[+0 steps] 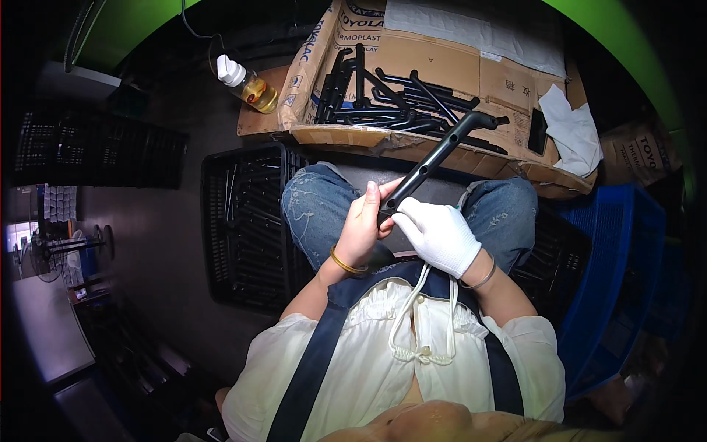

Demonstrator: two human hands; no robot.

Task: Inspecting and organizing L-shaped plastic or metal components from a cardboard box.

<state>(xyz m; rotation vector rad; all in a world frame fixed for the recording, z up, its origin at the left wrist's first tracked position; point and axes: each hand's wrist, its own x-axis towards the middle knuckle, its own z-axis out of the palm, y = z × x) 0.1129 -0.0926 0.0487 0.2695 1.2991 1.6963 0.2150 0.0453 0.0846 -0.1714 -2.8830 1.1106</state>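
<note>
Wearer's head (434, 421), black bar (433, 157), left hand (362, 223) clasping lower end, gloved right hand (443, 237) pinching there

A workshop (crates (208, 221) of black parts (254, 214))

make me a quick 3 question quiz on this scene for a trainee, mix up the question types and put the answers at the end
1. Multiple choice: what covers the right hand?
a) a blue glove
b) a white glove
c) nothing, it is bare

2. True or false: the white-capped bottle stands to the left of the cardboard box.

3. Short answer: what is the left hand holding?

Key:
1. b
2. True
3. A long black bar with a bent upper end
</note>
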